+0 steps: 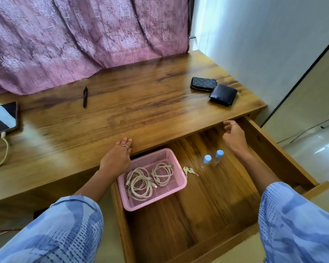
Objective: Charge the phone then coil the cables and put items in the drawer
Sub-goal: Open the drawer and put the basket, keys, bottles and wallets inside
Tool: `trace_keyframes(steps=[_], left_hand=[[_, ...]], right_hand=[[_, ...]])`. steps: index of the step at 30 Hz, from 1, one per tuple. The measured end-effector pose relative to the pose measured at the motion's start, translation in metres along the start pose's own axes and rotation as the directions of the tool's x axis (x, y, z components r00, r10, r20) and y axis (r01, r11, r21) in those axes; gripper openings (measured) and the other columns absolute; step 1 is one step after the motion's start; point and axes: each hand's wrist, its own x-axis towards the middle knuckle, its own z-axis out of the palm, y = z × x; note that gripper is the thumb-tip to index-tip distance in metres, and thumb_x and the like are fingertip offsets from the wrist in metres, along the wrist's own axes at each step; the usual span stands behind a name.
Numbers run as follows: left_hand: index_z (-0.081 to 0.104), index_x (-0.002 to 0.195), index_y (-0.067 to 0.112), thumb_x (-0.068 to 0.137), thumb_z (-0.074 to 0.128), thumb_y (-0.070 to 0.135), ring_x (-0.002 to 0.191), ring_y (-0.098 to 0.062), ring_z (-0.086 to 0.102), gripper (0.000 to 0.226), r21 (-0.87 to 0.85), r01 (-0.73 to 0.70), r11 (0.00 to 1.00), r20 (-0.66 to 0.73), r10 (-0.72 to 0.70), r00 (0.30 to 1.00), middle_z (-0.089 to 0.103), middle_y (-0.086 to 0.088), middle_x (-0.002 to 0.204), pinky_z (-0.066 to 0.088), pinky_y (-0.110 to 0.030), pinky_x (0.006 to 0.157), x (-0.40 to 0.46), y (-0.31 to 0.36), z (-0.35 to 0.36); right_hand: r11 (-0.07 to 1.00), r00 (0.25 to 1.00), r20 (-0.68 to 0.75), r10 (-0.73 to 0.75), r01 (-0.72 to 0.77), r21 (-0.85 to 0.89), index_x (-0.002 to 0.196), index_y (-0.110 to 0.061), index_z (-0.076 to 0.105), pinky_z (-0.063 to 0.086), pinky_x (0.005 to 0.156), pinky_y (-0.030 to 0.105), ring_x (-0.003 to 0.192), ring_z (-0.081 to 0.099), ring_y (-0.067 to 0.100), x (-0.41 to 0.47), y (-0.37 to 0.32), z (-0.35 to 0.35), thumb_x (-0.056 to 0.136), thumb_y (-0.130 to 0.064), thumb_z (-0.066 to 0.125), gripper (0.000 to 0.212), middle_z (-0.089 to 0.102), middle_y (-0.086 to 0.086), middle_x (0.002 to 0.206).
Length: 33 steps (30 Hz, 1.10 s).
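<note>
The wooden drawer (273,154) stands pulled out below the desk. Inside it, a pink perforated basket (180,182) holds coiled white cables (141,183). My left hand (118,158) rests flat on the desk's front edge just above the basket, fingers apart, holding nothing. My right hand (234,137) hovers over the drawer's back right part, fingers loosely curled and empty. At the desk's far left lies the phone (3,117) with a white charging cable (2,150) plugged into it.
On the desk (141,111) lie a black pen (85,96), a patterned zip purse (203,84) and a black wallet (223,94). In the drawer are two keys (189,170) and two small blue-capped bottles (213,158). A purple curtain (84,38) hangs behind.
</note>
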Motion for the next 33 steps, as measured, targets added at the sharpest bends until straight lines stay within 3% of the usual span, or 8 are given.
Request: trace_keyframes(steps=[4,9,12,18,23,25,29,33], left_hand=[[0.016,0.15,0.03,0.102,0.028,0.022,0.143,-0.015,0.023,0.05,0.047,0.152,0.987,-0.007,-0.152,0.988,0.012,0.013,0.159,0.034,-0.041,0.11,0.002,0.013,-0.008],[0.013,0.152,0.027,0.1,0.037,0.04,0.145,-0.025,0.018,0.059,0.073,0.292,0.954,0.082,-0.297,0.951,0.007,0.003,0.16,0.028,-0.048,0.111,0.015,0.005,-0.03],[0.008,0.152,0.025,0.086,0.048,0.064,0.146,-0.029,0.011,0.086,0.048,0.375,0.926,0.1,-0.378,0.921,0.003,-0.001,0.161,0.023,-0.052,0.114,0.019,-0.017,-0.039],[-0.009,0.151,0.025,0.063,0.069,0.071,0.147,-0.028,-0.008,0.126,-0.04,0.396,0.917,0.114,-0.389,0.914,-0.016,0.0,0.159,0.01,-0.062,0.114,0.035,-0.049,-0.048],[-0.01,0.149,0.035,0.055,0.081,0.06,0.144,-0.032,-0.019,0.133,-0.155,0.473,0.867,0.225,-0.435,0.872,-0.02,0.013,0.157,0.006,-0.077,0.103,0.053,-0.054,-0.048],[-0.008,0.15,0.035,0.055,0.082,0.058,0.144,-0.032,-0.018,0.133,-0.139,0.472,0.871,0.227,-0.436,0.871,-0.019,0.013,0.157,0.009,-0.078,0.102,0.054,-0.054,-0.05],[-0.008,0.15,0.033,0.057,0.081,0.058,0.144,-0.033,-0.018,0.131,-0.136,0.447,0.884,0.241,-0.408,0.881,-0.02,0.014,0.157,0.012,-0.08,0.099,0.054,-0.055,-0.051],[-0.004,0.151,0.034,0.062,0.081,0.052,0.144,-0.032,-0.019,0.124,-0.162,0.451,0.877,0.24,-0.408,0.881,-0.019,0.015,0.157,0.01,-0.081,0.096,0.058,-0.057,-0.048]], right_hand=[[0.981,0.981,0.033,-0.192,0.192,-0.009,0.122,-0.012,0.052,0.043,0.088,0.027,0.107,0.049,0.018,0.012,-0.053,0.027,0.084,0.007,0.046,0.043,0.051,0.01,0.121],[0.885,0.871,0.244,-0.426,0.457,-0.088,0.117,-0.005,0.059,0.04,0.097,0.03,0.113,0.053,0.026,0.011,-0.123,0.097,0.086,0.0,0.048,0.033,0.054,0.011,0.123],[0.794,0.758,0.389,-0.523,0.6,-0.102,0.111,-0.003,0.062,0.034,0.093,0.022,0.116,0.049,0.024,0.008,-0.156,0.136,0.087,0.0,0.051,0.027,0.055,0.01,0.122],[0.787,0.644,0.62,-0.448,0.613,-0.069,0.115,0.002,0.056,0.038,0.078,0.024,0.101,0.057,0.025,0.016,-0.204,0.213,0.09,-0.002,0.046,0.027,0.057,0.015,0.118],[0.761,0.583,0.676,-0.449,0.646,-0.052,0.119,-0.003,0.055,0.043,0.096,0.036,0.113,0.053,0.029,0.029,-0.237,0.281,0.089,-0.006,0.046,0.032,0.056,0.015,0.122],[0.737,0.559,0.688,-0.463,0.673,-0.05,0.123,-0.005,0.052,0.042,0.094,0.037,0.114,0.052,0.031,0.031,-0.255,0.304,0.088,-0.003,0.046,0.035,0.054,0.014,0.123],[0.586,0.477,0.684,-0.552,0.805,-0.088,0.127,-0.001,0.048,0.043,0.098,0.044,0.118,0.049,0.037,0.037,-0.289,0.34,0.085,0.004,0.047,0.042,0.043,0.016,0.135],[0.421,0.408,0.7,-0.586,0.892,-0.168,0.117,-0.003,0.055,0.049,0.086,0.051,0.116,0.049,0.038,0.046,-0.303,0.364,0.088,0.008,0.043,0.034,0.032,0.014,0.146]])
